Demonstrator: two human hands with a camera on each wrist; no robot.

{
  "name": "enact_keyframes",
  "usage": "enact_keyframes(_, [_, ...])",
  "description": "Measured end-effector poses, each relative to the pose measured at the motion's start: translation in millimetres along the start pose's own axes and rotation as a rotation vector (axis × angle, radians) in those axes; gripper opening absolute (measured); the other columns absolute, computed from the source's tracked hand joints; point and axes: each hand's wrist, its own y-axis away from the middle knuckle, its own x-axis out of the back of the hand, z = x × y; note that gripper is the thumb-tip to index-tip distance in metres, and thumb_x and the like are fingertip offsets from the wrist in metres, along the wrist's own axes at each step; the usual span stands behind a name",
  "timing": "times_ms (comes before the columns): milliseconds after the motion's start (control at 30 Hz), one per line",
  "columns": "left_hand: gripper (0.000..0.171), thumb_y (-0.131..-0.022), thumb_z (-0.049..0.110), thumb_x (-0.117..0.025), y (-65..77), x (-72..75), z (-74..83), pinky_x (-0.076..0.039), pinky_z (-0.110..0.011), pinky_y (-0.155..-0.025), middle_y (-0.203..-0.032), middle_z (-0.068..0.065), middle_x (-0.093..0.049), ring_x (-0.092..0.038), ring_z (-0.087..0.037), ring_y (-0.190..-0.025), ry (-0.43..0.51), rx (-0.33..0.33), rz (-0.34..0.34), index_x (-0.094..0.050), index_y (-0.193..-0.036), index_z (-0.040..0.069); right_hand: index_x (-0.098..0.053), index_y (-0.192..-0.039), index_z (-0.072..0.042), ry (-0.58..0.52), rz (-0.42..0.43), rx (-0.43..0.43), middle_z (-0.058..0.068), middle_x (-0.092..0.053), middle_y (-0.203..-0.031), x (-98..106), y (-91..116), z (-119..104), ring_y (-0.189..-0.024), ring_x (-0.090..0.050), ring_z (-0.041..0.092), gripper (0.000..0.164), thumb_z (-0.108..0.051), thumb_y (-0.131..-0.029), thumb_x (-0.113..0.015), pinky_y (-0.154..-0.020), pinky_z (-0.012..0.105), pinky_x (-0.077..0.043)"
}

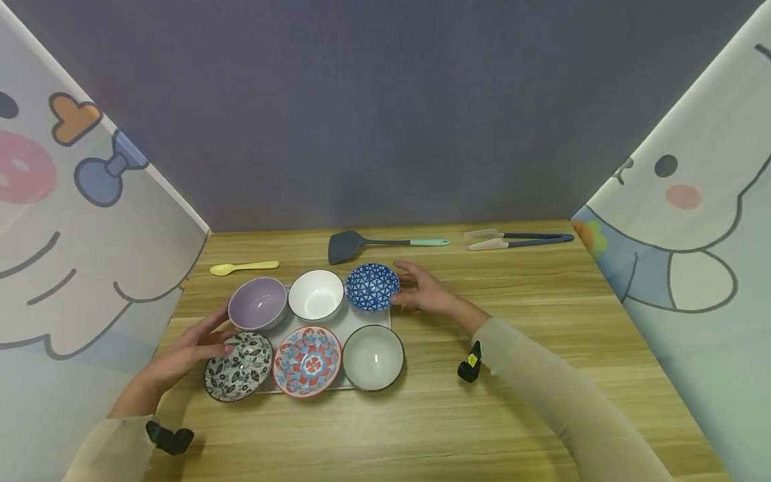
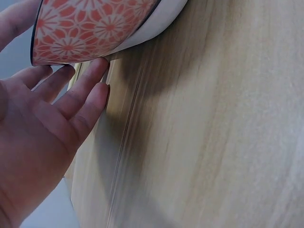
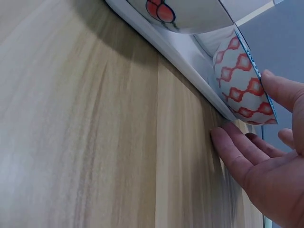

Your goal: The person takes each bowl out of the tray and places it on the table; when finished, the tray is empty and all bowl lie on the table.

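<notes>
A white tray (image 1: 347,323) bears several bowls in two rows. My left hand (image 1: 187,349) is at its left end, beside the purple bowl (image 1: 258,304) and the black-and-white leaf-patterned bowl (image 1: 238,367). In the left wrist view its fairly straight fingers reach under a bowl with a red floral outside (image 2: 90,31). My right hand (image 1: 424,292) is by the blue-patterned bowl (image 1: 372,288). The right wrist view shows its thumb at that bowl's rim and the other fingers, extended, near the tray's edge. A white bowl (image 1: 316,296), red-blue flowered bowl (image 1: 307,362) and grey bowl (image 1: 373,358) complete the rows.
Behind the tray lie a yellow spoon (image 1: 245,267), a dark spatula (image 1: 346,248) with a mint handle, and tongs (image 1: 524,242). A grey wall (image 1: 385,134) closes the back of the wooden table (image 1: 512,281); cartoon-printed panels (image 1: 693,268) flank both sides.
</notes>
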Motion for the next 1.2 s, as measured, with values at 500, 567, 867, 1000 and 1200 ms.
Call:
enact_keyframes(500, [0.080,-0.099,-0.008,-0.050,1.2,6.3,-6.8,-0.049,-0.019,-0.098,-0.162,0.022,-0.030,-0.053,-0.001,-0.133,0.136,-0.096,-0.063,-0.005,-0.164,0.002,-0.032,-0.161,-0.013,-0.128,0.012,-0.084,0.028,-0.044,-0.154,-8,-5,-4,-0.121,-0.063,0.044,0.080,0.000,-0.092,-0.071,-0.090,0.052,-0.060])
enact_keyframes(567, [0.079,-0.099,-0.009,-0.050,1.4,7.5,-7.8,-0.048,-0.018,-0.099,-0.162,0.023,-0.030,-0.053,-0.001,-0.133,0.142,-0.102,-0.068,-0.005,-0.164,0.002,-0.033,-0.161,-0.014,-0.144,0.015,-0.095,0.027,-0.044,-0.154,-8,-6,-4,-0.120,-0.064,0.044,0.080,0.000,-0.092,-0.071,-0.089,0.052,-0.060])
enact_keyframes(867, [0.076,-0.100,-0.008,-0.048,1.2,7.7,-10.0,-0.047,-0.017,-0.101,-0.163,0.019,-0.030,-0.054,-0.002,-0.133,0.146,-0.111,-0.063,-0.006,-0.163,0.000,-0.037,-0.159,-0.015,-0.166,0.022,-0.129,0.026,-0.051,-0.149,-8,-8,-7,-0.114,-0.067,0.038,0.076,0.002,-0.092,-0.069,-0.089,0.054,-0.060])
enact_keyframes(1000, [0.074,-0.102,-0.005,-0.048,1.4,6.4,-8.8,-0.046,-0.015,-0.101,-0.162,0.020,-0.033,-0.055,-0.003,-0.132,0.130,-0.097,-0.048,-0.007,-0.163,0.000,-0.038,-0.158,-0.014,-0.157,0.031,-0.139,0.026,-0.053,-0.146,-8,-7,-9,-0.114,-0.066,0.039,0.074,0.002,-0.093,-0.069,-0.089,0.055,-0.060])
enact_keyframes(1200, [0.074,-0.102,-0.004,-0.049,1.2,5.1,-6.4,-0.047,-0.016,-0.100,-0.162,0.018,-0.033,-0.055,-0.002,-0.131,0.115,-0.090,-0.041,-0.007,-0.163,-0.001,-0.038,-0.157,-0.012,-0.198,0.061,-0.149,0.029,-0.052,-0.144,-11,-4,-10,-0.111,-0.067,0.037,0.071,0.002,-0.094,-0.067,-0.090,0.055,-0.060])
